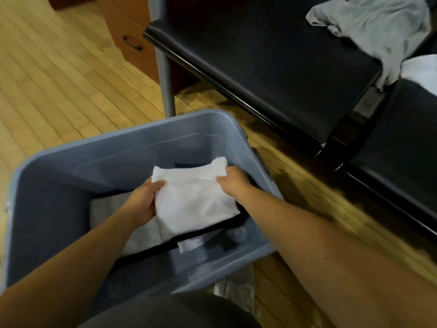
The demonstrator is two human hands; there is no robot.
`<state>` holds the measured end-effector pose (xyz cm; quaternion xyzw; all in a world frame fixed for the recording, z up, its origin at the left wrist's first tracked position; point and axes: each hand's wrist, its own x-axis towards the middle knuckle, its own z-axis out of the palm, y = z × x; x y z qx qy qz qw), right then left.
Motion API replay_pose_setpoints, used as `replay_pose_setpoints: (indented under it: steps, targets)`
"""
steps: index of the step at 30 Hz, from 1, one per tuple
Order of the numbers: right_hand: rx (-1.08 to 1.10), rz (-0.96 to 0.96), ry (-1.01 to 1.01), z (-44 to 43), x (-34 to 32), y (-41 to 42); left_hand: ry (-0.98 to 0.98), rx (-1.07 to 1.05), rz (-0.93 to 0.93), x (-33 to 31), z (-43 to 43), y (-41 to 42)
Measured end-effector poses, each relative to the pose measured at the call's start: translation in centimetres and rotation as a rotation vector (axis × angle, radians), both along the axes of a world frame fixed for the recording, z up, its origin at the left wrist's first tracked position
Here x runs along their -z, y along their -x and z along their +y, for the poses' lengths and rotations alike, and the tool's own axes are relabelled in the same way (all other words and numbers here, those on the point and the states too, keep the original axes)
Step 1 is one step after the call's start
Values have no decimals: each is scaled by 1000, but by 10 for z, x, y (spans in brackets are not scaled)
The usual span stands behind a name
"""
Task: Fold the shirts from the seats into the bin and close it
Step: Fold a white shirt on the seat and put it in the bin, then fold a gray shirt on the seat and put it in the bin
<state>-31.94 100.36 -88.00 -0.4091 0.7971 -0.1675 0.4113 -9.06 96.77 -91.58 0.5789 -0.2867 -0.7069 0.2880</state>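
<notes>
One folded white shirt (pixel 196 197) is inside the bin (pixel 71 147), low down, held from both sides. The left hand (pixel 144 200) has its fingers curled round the near-left edge of the shirt, and the right hand (pixel 233 181) pinches the far-right edge. The shirt sits over something dark (pixel 238 220), with a folded grey piece (pixel 106 209) just beside it on the bin's floor. So I'd say a few garments are already packed and this one is about to be let go.

Out on the black seat (pixel 272 67) a grey shirt (pixel 378 27) lies crumpled, not yet folded. A bit of white cloth (pixel 421 69) shows on the next seat (pixel 402 150). The bin stands open, and I can't pick out its lid for certain. By my reckoning the job is about halfway, with the closing left to do.
</notes>
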Motion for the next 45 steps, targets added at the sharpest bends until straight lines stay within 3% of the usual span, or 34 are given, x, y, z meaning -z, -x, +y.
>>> replay_pose_setpoints:
  steps: [8,14,19,24,30,38,45]
  targets:
    - [51,138,-29,-10,35,0,43,31,-150,49,-4,20]
    - [21,97,-25,-7,11,3,200,257,-570,18,-21,20]
    - [-69,117,109,-18,-69,9,269,311,-465,-76,-41,28]
    - [-46,-81,342,-27,-186,36,493,328,-482,-209,-53,66]
    - [79,81,511,10,-288,131,668,424,-467,-317,-35,161]
    - [300,452,428,114,-299,308,758,687,-393,-317,1,335]
    - [538,545,310,197,-243,424,892,932,-371,-256,58,472]
